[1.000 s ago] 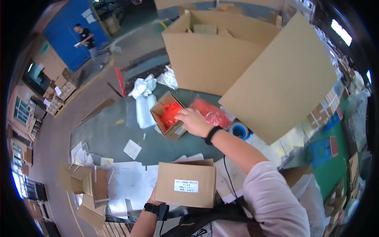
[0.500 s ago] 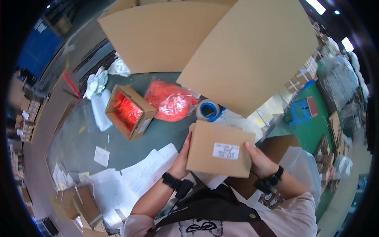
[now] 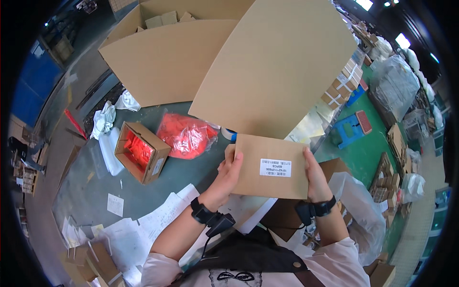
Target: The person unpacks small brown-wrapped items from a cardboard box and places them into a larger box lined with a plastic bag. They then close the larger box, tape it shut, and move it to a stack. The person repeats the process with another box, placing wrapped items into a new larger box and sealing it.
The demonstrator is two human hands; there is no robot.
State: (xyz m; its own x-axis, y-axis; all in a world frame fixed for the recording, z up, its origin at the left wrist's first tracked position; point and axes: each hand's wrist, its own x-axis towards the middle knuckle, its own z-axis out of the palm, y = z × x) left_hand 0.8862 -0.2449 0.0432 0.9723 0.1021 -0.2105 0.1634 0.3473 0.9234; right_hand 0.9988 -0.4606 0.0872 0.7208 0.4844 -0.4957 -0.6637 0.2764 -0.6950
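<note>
Between my two hands I hold a small closed cardboard box (image 3: 248,179) with a white printed label on the face turned up to me. My left hand (image 3: 228,174) grips its left side, and my right hand (image 3: 315,178) presses along its right edge. To the left, on the dark green table (image 3: 91,184), an open cardboard box (image 3: 160,161) lined with red plastic lies tilted. Beside it rests a clear bag of red material (image 3: 186,136). A roll of tape with a blue edge (image 3: 229,135) shows only partly behind the box I hold.
A large open carton (image 3: 167,62) with raised flaps fills the far side of the table. Paper sheets (image 3: 158,222) lie near my left forearm. Blue stools (image 3: 351,129) stand on the green floor at right. A plastic-lined carton (image 3: 361,210) is beside my right arm.
The held box has turned slightly and now covers most of the tape roll. My left fingers have shifted onto its near left edge. The whole view has moved a little.
</note>
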